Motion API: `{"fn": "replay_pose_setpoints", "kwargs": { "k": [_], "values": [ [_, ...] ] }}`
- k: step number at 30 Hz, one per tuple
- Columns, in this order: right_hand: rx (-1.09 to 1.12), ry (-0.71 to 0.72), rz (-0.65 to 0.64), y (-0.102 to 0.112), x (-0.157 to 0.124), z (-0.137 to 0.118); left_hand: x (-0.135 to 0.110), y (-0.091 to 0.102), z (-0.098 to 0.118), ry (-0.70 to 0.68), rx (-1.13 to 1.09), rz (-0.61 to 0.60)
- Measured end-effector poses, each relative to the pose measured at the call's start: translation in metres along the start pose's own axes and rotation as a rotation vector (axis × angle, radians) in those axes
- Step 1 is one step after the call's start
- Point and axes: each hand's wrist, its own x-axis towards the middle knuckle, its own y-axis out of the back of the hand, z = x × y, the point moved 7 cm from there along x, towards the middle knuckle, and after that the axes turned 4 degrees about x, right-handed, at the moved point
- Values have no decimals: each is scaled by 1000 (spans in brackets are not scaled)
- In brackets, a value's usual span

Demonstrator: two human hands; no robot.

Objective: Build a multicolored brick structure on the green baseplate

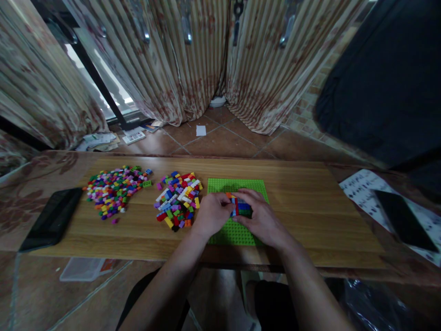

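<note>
A green studded baseplate (pixel 220 236) lies on the wooden board, under both my hands. Over it is a small block of joined toy bricks (pixel 244 208) in blue, dark green, red, white and orange. My right hand (pixel 258 214) is curled round the block's right side, thumb near and fingers far. My left hand (pixel 215 212) is closed at the block's left end, fingertips by the orange and red bricks; whether it pinches a separate brick is hidden. I cannot tell if the block touches the baseplate.
Left of the baseplate lies a pile of larger mixed bricks (pixel 179 200), and farther left a heap of small pieces (pixel 115 188). A black tablet (pixel 51 219) rests at the board's left end. On the right, a dark phone (pixel 404 219) lies on a printed sheet (pixel 361 181).
</note>
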Motion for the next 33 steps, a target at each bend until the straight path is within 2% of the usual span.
{"fn": "replay_pose_setpoints", "kwargs": {
  "k": [12,23,33],
  "values": [
    [9,32,1,0,0,1,2,0,-5,86,-48,11],
    [-9,49,70,-2,-8,0,2,-3,-11,115,-124,-23],
    [-95,15,39,-2,-7,1,4,-5,-16,132,-128,-17]
  ]
}}
